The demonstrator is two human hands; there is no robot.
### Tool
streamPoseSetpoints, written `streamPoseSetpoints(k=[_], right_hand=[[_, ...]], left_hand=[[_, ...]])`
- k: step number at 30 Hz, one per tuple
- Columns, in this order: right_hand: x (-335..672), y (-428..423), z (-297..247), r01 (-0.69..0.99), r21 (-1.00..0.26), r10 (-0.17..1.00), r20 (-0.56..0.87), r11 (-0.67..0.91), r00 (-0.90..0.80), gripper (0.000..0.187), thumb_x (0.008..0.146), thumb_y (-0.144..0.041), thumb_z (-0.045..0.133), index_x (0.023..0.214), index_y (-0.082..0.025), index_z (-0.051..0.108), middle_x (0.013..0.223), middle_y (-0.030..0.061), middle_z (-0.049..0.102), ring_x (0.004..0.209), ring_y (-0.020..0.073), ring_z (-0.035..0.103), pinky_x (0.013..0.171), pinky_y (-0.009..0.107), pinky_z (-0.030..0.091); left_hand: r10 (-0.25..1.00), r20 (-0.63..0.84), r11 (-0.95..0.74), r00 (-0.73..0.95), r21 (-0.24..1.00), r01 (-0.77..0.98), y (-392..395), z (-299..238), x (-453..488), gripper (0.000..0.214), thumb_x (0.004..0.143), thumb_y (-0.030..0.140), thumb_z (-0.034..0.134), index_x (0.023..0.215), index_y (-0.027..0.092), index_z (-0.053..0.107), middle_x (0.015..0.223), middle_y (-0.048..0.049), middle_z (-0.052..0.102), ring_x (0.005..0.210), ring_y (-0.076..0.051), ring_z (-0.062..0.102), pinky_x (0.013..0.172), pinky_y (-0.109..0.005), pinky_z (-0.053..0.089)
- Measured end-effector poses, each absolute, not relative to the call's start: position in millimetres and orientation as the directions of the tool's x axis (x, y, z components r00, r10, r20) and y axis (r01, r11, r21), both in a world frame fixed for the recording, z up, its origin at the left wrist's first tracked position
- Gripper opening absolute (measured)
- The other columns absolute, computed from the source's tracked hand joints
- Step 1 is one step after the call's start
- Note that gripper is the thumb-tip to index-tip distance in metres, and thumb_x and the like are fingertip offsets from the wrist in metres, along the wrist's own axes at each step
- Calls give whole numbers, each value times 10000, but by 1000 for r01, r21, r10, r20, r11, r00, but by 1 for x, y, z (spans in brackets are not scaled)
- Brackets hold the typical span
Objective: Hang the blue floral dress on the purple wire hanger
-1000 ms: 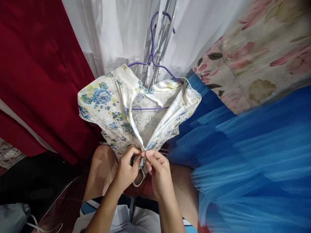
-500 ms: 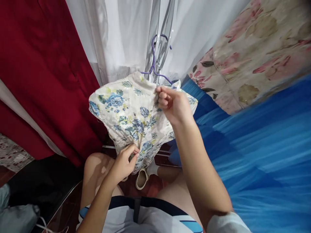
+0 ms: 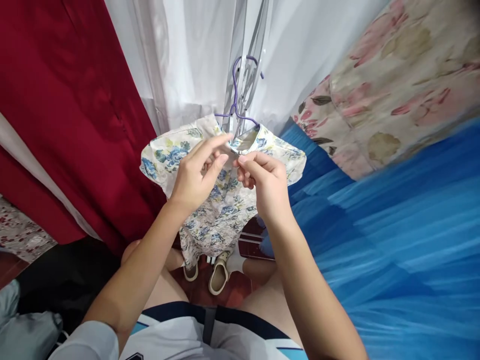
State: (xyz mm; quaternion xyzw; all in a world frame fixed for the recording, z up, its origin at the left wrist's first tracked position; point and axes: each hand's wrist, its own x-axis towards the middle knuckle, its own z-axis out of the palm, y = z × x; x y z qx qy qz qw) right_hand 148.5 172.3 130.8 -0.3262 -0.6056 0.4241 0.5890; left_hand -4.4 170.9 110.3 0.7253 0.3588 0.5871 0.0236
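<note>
A white dress with blue and yellow-green flowers (image 3: 210,222) hangs in front of me on a purple hanger (image 3: 235,90). My right hand (image 3: 264,175) pinches the front edge of its neckline between thumb and fingertips; a small dark bit shows at the pinch, too small to name. Just left of it is my left hand (image 3: 198,172), its index finger stretched toward the neckline and its thumb apart, with nothing visible between them. The inside of the collar shows behind the fingers. Lower down, the skirt falls between my knees.
White cloth (image 3: 187,55) hangs behind the metal stand (image 3: 245,65). Dark red fabric (image 3: 75,125) is on the left, blue tulle (image 3: 393,240) and a pink-flowered cloth (image 3: 375,115) on the right. A grey-green bundle (image 3: 28,325) lies lower left. My beige clogs (image 3: 218,277) rest on the floor.
My left hand has let go of the dress front and risen to the neckline beside my right hand. The neckline now gapes open, and my right hand has shifted slightly downward.
</note>
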Motion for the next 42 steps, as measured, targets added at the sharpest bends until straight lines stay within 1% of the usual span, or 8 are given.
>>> streamPoseSetpoints(k=[7, 15, 21, 24, 31, 37, 39, 42], right_hand=[[135, 193, 106, -270, -867, 898, 439, 418, -19, 162, 801, -298, 671, 695, -177, 649, 533, -46, 471, 497, 89, 341, 484, 245, 245], [121, 212, 74, -178, -916, 922, 378, 360, -80, 160, 782, -295, 667, 698, -159, 679, 545, -36, 498, 501, 95, 346, 494, 250, 236], [134, 194, 31, -111, -974, 963, 213, 197, -167, 202, 805, -303, 630, 688, -151, 692, 517, -43, 428, 505, 103, 340, 496, 252, 232], [137, 172, 28, -144, -974, 962, 200, 175, -187, 193, 816, -307, 640, 706, -158, 694, 537, -33, 454, 523, 108, 358, 502, 252, 248], [145, 148, 6, -119, -983, 971, 159, 139, -178, 193, 821, -222, 549, 652, -168, 627, 544, -31, 484, 525, 109, 392, 530, 252, 283], [199, 144, -51, 284, -959, 996, -32, -9, -78, 247, 825, -286, 557, 613, -172, 611, 550, -15, 491, 542, 138, 437, 567, 271, 347], [208, 132, -53, 436, -900, 996, -24, 18, -90, 142, 789, -291, 626, 816, -175, 703, 718, 23, 612, 676, 186, 546, 681, 305, 432], [206, 112, -37, 373, -913, 970, 82, 166, -230, 632, 707, -284, 765, 1311, -228, 583, 1190, 83, 630, 1088, 275, 569, 975, 387, 425]], left_hand=[[403, 914, -745, 44, 300, 596, 188, 130, 8, 141, 982, 251, 522, 939, 164, 624, 842, -23, 652, 769, -119, 603, 730, -239, 477], [358, 908, -711, -220, 417, 566, 195, 130, -3, 161, 984, 282, 528, 954, 150, 614, 841, -14, 644, 770, -103, 632, 730, -232, 509], [223, 782, -800, -583, 488, 348, 215, 146, -82, 102, 939, 139, 566, 879, 89, 632, 739, 1, 582, 683, -65, 574, 668, -185, 471], [484, 405, -732, -776, 673, -106, 232, 118, -126, 172, 949, 119, 543, 781, 105, 577, 661, 32, 546, 614, -46, 529, 661, -161, 455], [874, -271, -103, -404, 708, -698, 226, 13, -85, 229, 930, 125, 491, 724, 116, 592, 694, -66, 651, 646, -160, 633, 723, -311, 529], [998, -27, -22, -59, 714, -700, 177, 4, -7, 207, 780, 295, 764, 902, 155, 672, 866, -28, 657, 783, -139, 624, 739, -230, 497], [997, 58, -9, 55, 760, -650, 159, 14, 10, 188, 840, 337, 716, 901, 170, 654, 857, -19, 619, 780, -125, 592, 724, -216, 474], [968, 166, -67, 186, 892, -448, 136, 27, 30, 158, 924, 344, 619, 890, 190, 625, 804, -5, 563, 737, -111, 540, 686, -207, 437]])
